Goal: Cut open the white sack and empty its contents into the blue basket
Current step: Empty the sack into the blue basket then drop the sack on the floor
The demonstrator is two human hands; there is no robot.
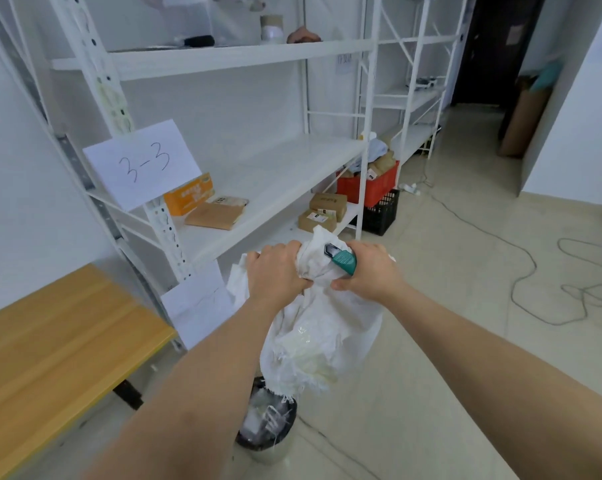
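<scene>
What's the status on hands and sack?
Left hand grips crumpled white woven sack. Right hand grips sack plus teal utility knife. Sack above bin; blue basket not visible.

Paper sign (143, 164) on shelf post (handwritten): "3-3"

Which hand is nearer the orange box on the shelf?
Left. The left hand grips the white sack on the side toward the orange box; the right hand, holding the green cutter, is farther right.

Two hands (275, 270) (370, 270), one white sack (318, 341), one green knife (341, 259), two crates (365, 188) (382, 213) and one bin (268, 420) are counted.
</scene>
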